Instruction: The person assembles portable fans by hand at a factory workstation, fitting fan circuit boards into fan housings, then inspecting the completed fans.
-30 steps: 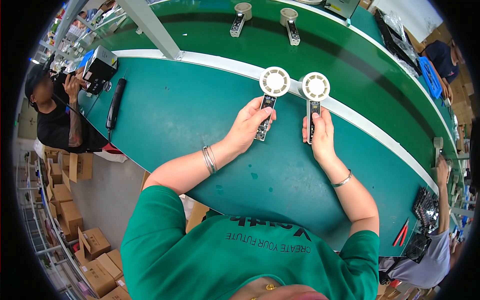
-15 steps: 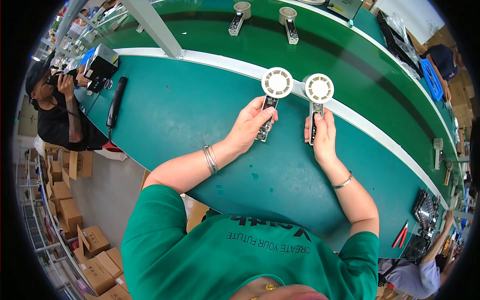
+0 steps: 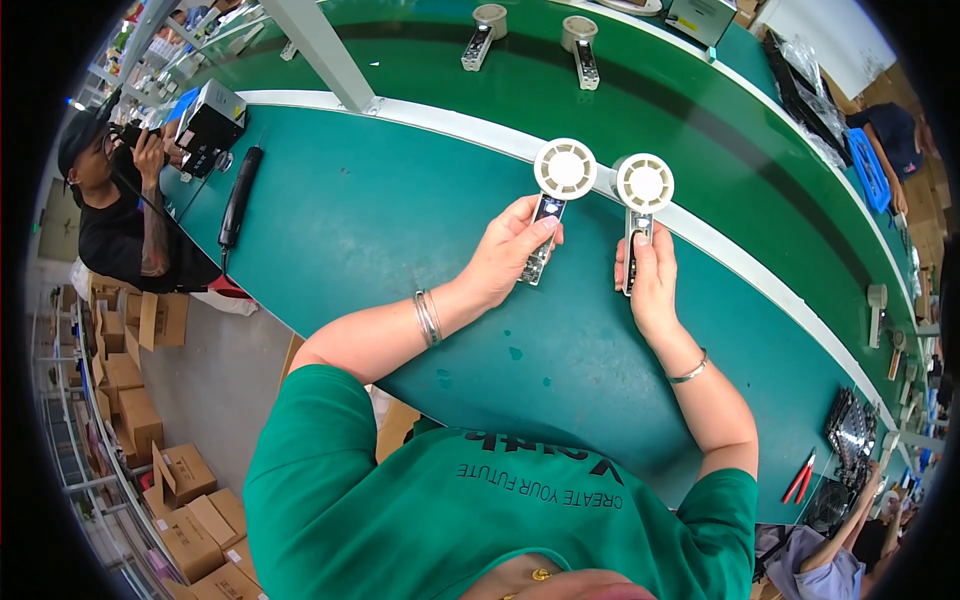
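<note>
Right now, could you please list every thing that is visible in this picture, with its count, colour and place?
handheld fans: 2, white round heads, one in each hand above the near table
other fans: 2, pale, lying on the far belt
work table: 1, green with a white far edge, in front of the person
black wand-shaped tool: 1, on the table at left
grey box device: 1, at the table's left end
cardboard boxes: many, brown, on the floor at left
red-handled pliers: 1, at right
co-worker in black: 1, at left
left hand: holds the left fan's handle
right hand: holds the right fan's handle
</note>
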Motion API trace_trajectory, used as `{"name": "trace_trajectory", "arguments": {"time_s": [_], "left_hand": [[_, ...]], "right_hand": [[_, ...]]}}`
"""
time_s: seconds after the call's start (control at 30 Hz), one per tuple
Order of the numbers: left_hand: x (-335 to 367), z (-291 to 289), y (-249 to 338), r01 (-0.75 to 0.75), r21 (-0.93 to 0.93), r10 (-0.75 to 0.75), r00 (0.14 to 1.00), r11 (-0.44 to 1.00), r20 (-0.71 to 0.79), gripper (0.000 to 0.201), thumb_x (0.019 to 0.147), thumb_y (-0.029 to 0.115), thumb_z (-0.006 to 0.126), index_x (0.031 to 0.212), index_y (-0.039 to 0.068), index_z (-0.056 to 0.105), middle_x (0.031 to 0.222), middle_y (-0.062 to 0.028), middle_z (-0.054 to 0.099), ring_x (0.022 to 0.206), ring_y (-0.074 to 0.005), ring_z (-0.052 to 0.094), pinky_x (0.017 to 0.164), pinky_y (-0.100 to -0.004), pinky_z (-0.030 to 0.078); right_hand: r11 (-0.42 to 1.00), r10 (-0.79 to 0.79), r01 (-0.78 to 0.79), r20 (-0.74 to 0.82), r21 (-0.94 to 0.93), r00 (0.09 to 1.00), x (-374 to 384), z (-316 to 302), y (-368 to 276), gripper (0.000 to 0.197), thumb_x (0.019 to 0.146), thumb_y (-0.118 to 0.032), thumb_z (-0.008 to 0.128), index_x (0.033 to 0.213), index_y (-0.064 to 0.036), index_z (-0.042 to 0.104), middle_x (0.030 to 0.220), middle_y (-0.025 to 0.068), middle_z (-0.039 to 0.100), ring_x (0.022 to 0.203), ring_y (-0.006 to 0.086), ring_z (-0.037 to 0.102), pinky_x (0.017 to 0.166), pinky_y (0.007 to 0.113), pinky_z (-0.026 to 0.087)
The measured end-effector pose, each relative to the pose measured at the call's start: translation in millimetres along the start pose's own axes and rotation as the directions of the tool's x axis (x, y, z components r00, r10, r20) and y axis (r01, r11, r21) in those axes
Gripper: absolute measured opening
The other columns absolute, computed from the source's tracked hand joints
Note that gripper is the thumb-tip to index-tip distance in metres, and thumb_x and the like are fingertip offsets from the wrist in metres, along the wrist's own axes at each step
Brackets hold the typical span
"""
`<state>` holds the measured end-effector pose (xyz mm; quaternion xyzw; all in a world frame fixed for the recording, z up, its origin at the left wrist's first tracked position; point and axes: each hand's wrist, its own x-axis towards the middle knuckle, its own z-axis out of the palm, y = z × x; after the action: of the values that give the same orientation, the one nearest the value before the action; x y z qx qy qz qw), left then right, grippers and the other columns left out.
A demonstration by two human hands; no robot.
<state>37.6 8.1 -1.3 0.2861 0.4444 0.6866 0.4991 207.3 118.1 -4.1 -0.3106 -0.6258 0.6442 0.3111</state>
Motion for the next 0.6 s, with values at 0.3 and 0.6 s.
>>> {"name": "trace_trajectory", "arguments": {"time_s": [0.3, 0.6], "left_hand": [[-2.4, 5.9, -1.2, -0.068, -0.010, 0.068, 0.998, 0.998, -0.016, 0.031, 0.089, 0.020, 0.060, 0.112, 0.004, 0.047, 0.083, -0.0018, 0.057, 0.070, -0.0052, 0.050, 0.063, -0.0190, 0.042], [4.4, 1.3, 0.4, -0.043, -0.030, 0.042, 0.999, 0.999, -0.014, 0.027, 0.089, 0.020, 0.059, 0.109, 0.005, 0.047, 0.082, -0.0012, 0.057, 0.068, -0.0052, 0.050, 0.060, -0.0189, 0.043]], "right_hand": [[0.999, 0.027, -0.026, -0.027, 0.028, 0.999, -3.3, -3.0, -1.5, 0.030, 0.096, -0.024, 0.041, 0.116, -0.0020, 0.040, 0.076, 0.0037, 0.052, 0.054, 0.0073, 0.047, 0.044, 0.020, 0.039], [1.000, 0.022, -0.022, -0.031, -0.006, 0.999, 3.7, -3.4, -2.0, 0.029, 0.096, -0.024, 0.039, 0.116, -0.0033, 0.041, 0.076, 0.0037, 0.052, 0.053, 0.0079, 0.048, 0.044, 0.021, 0.040]]}}
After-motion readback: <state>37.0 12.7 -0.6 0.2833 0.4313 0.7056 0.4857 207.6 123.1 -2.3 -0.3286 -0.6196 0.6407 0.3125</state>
